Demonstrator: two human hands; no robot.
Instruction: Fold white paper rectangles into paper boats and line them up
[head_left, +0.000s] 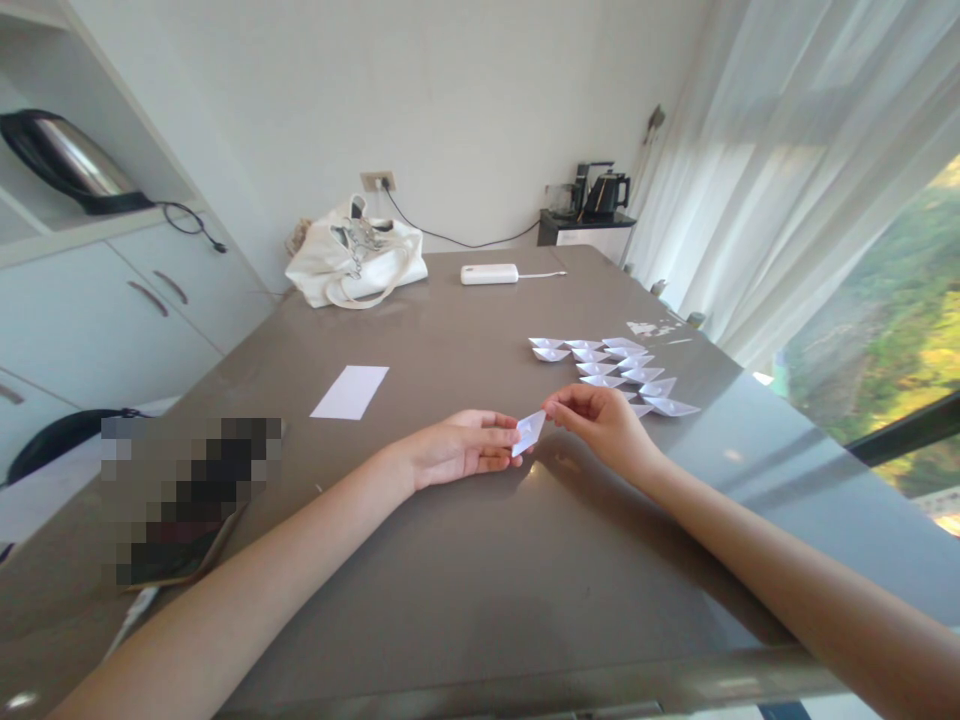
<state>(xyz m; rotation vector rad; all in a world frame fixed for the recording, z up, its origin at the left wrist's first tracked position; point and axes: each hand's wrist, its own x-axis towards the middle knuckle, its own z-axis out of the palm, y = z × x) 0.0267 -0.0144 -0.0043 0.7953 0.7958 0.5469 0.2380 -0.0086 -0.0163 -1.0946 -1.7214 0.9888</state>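
A small folded white paper boat (529, 432) is held between both hands above the table. My left hand (465, 446) grips its left end, thumb on the near face and fingers behind. The thumb and forefinger of my right hand (596, 415) pinch its upper right tip. Just beyond my right hand, several finished paper boats (600, 368) stand in rows; a few are partly hidden by that hand. A flat white paper sheet (351, 392) lies to the left, beyond my left forearm.
On the grey-brown table (480, 580) a pixelated dark device (195, 510) lies at left with a white cable. A white bag (356, 255) and a white power bank (489, 274) sit at the back. Paper scraps (652, 328) lie near the right edge, by the curtain (750, 150).
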